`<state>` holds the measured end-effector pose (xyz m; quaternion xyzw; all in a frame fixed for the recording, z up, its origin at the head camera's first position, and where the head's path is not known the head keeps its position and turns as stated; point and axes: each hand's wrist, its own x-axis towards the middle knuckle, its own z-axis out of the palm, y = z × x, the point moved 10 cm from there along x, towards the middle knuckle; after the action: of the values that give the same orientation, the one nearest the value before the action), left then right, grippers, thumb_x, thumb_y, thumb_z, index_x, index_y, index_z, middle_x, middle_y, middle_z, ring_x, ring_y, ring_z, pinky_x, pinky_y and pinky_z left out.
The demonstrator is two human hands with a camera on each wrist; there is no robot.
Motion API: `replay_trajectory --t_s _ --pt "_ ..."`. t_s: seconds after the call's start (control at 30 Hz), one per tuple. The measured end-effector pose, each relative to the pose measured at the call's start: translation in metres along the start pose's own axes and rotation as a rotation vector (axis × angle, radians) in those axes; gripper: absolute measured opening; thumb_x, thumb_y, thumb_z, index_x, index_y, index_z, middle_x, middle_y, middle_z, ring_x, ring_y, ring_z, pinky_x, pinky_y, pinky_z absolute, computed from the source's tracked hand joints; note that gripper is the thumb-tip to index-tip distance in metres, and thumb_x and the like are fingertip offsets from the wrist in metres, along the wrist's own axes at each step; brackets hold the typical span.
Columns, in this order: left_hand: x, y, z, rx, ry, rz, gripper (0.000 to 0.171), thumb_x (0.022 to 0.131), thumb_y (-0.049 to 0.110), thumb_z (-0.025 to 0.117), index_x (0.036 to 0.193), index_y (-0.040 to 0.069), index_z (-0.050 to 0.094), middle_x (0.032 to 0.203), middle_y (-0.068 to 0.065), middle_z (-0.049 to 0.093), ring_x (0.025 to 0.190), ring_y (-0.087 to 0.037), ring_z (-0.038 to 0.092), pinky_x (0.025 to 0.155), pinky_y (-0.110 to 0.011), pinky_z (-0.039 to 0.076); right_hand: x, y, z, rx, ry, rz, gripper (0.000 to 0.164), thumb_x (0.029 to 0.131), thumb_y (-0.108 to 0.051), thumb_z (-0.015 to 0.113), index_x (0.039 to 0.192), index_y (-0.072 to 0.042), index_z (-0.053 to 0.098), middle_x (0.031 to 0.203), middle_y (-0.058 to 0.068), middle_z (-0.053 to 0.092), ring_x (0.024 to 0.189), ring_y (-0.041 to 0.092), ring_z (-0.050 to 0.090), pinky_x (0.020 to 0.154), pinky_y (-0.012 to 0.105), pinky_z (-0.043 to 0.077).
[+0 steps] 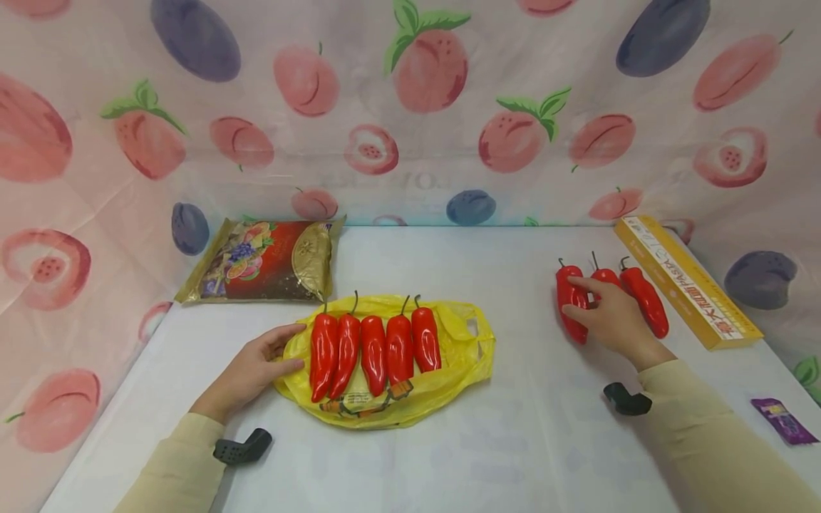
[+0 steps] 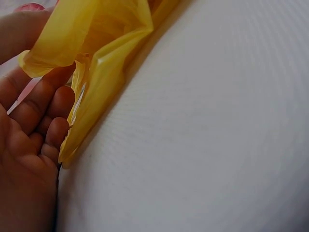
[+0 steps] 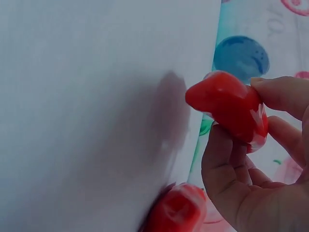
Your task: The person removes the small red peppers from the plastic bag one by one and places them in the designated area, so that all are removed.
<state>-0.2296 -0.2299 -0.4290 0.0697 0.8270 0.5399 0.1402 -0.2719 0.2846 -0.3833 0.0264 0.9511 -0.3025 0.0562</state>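
Beige sleeves (image 1: 712, 442), two, nearest the camera, each ending in a bare hand. Right hand (image 1: 612, 319): thumb and fingers pinch one red pepper (image 1: 571, 303) at the right part of the white counter (image 1: 532, 427). Left hand (image 1: 251, 369): fingers loosely bent, touching the left edge of a yellow plastic bag (image 1: 458, 381); whether they pinch it cannot be told. Five red peppers (image 1: 373, 356), side by side on the bag. Two more peppers (image 1: 646, 303), beside the right hand, one partly hidden by it. Long yellow box (image 1: 693, 288), printed, slanting to their right. Small purple packet (image 1: 784, 420), near the right edge. Gold-and-red foil bag (image 1: 269, 260), lying at far left. Fruit-print cloth (image 1: 442, 139), hanging behind.
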Motion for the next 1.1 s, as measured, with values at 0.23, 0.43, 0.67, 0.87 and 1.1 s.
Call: replay_trajectory --t_s 0.23,0.43,0.67,0.87,1.1 --pt "0.000 -0.002 0.000 0.000 -0.002 -0.003 0.059 0.078 0.028 0.069 0.130 0.017 0.043 0.136 -0.008 0.039 0.122 -0.026 0.036 0.091 -0.033 0.041 0.001 0.008 0.002 -0.020 -0.037 0.023 0.078 0.080 -0.041 0.063 0.142 -0.015 0.024 0.126 0.027 0.033 0.113 0.045 0.025 0.064 0.048 0.051" --pt "0.000 -0.002 0.000 -0.017 -0.007 0.005 0.058 0.078 0.027 0.069 0.130 0.017 0.044 0.135 -0.008 0.039 0.121 -0.026 0.038 0.088 -0.027 0.042 0.002 0.015 0.004 -0.039 -0.061 0.056 0.078 0.079 -0.042 0.064 0.142 -0.017 0.024 0.129 0.028 0.030 0.114 0.045 0.023 0.064 0.046 0.051" --pt "0.001 -0.002 0.001 -0.020 -0.009 -0.003 0.059 0.078 0.028 0.069 0.130 0.018 0.044 0.135 -0.007 0.039 0.121 -0.026 0.038 0.089 -0.030 0.042 0.007 0.023 0.005 -0.050 -0.060 0.076 0.078 0.080 -0.043 0.062 0.142 -0.014 0.025 0.128 0.028 0.031 0.112 0.045 0.023 0.065 0.046 0.051" --pt "0.001 -0.002 0.000 -0.017 -0.002 -0.011 0.059 0.077 0.028 0.069 0.130 0.018 0.044 0.135 -0.008 0.039 0.120 -0.027 0.039 0.088 -0.030 0.043 0.011 0.025 0.005 -0.059 -0.059 0.086 0.078 0.080 -0.043 0.063 0.141 -0.013 0.025 0.128 0.028 0.031 0.112 0.045 0.023 0.063 0.046 0.051" --pt "0.001 -0.002 -0.001 -0.021 -0.001 -0.007 0.059 0.078 0.027 0.069 0.130 0.017 0.044 0.135 -0.008 0.039 0.120 -0.026 0.038 0.087 -0.027 0.043 0.014 0.024 0.004 -0.083 -0.052 0.080 0.077 0.080 -0.042 0.062 0.141 -0.012 0.026 0.127 0.028 0.032 0.111 0.045 0.024 0.063 0.046 0.051"
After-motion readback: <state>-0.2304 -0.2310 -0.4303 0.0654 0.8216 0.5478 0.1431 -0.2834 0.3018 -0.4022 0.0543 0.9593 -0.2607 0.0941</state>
